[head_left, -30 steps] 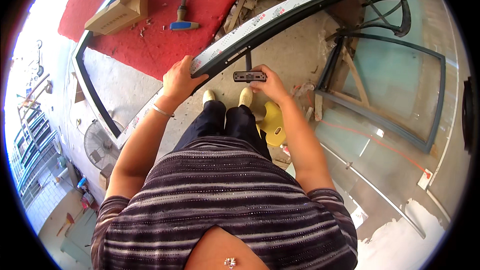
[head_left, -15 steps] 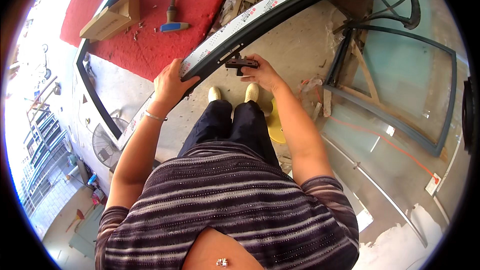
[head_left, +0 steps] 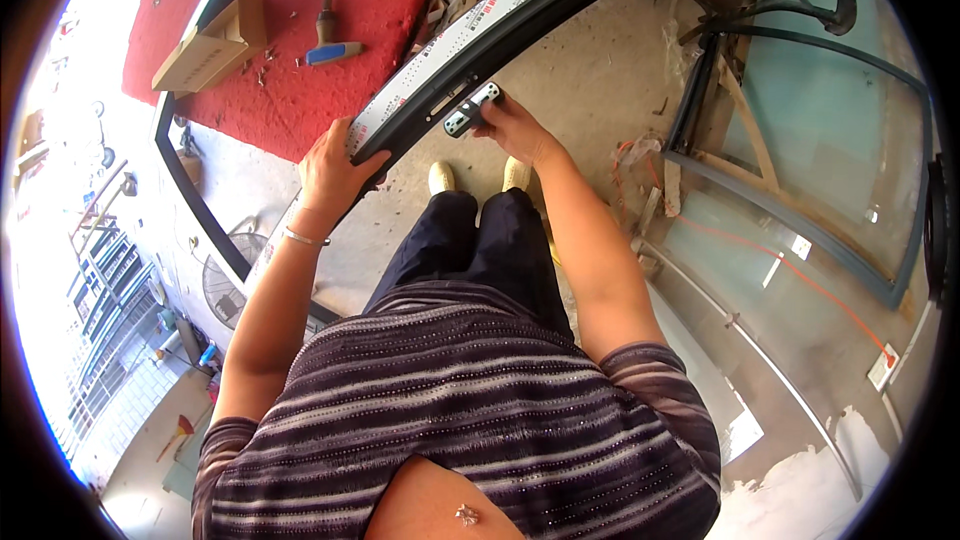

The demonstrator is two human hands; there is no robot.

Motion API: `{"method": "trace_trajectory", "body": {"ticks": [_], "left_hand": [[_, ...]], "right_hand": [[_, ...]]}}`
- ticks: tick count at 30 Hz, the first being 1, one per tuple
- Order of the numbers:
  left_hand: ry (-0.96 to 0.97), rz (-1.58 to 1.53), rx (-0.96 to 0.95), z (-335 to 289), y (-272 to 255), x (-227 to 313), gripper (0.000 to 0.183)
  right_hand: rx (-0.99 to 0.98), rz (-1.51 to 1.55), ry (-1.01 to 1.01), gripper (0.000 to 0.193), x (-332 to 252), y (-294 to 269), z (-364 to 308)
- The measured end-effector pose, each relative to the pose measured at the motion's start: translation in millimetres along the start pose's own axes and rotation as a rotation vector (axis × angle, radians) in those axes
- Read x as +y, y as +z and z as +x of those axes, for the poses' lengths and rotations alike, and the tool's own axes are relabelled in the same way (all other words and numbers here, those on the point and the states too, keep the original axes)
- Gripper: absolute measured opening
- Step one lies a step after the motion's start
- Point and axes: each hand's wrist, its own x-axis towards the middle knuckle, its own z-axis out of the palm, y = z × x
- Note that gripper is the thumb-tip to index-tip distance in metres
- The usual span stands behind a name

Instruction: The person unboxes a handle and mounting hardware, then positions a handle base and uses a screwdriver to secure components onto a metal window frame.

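A long black window frame (head_left: 545,28), its outer side covered with printed white protective film, slants across in front of me. My left hand (head_left: 335,172) is closed around it, the thumb lying over the black face. In my right hand (head_left: 515,128) is a window handle (head_left: 472,110), a short dark fitting whose silver-toned mounting side now faces up. It is apart from the frame, close beside a narrow slot (head_left: 448,102) with small holes in the black face. My right fingers partly cover the handle's far side.
On the red-covered table (head_left: 370,0) lie a screwdriver (head_left: 326,25), another blue-handled tool (head_left: 335,53) and an open cardboard box (head_left: 212,45). Dark-framed glass panels (head_left: 830,130) lean at the right. An orange cord (head_left: 750,243) runs there, and a fan (head_left: 228,280) stands at the left.
My right hand has turned the window handle over, so its silver side shows instead of the black one, and has brought it slightly up and left. My left hand keeps its grip.
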Motion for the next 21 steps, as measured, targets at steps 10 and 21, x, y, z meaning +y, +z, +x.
{"method": "trace_trajectory", "body": {"ticks": [10, 21], "left_hand": [[-0.014, 0.001, 0.005, -1, -2, 4, 0.054], [0.009, 0.016, 0.005, -1, 0, 1, 0.056]], "right_hand": [[0.222, 0.279, -0.065, 0.080, 11, 40, 34], [0.238, 0.398, -0.166, 0.065, -2, 63, 46]]}}
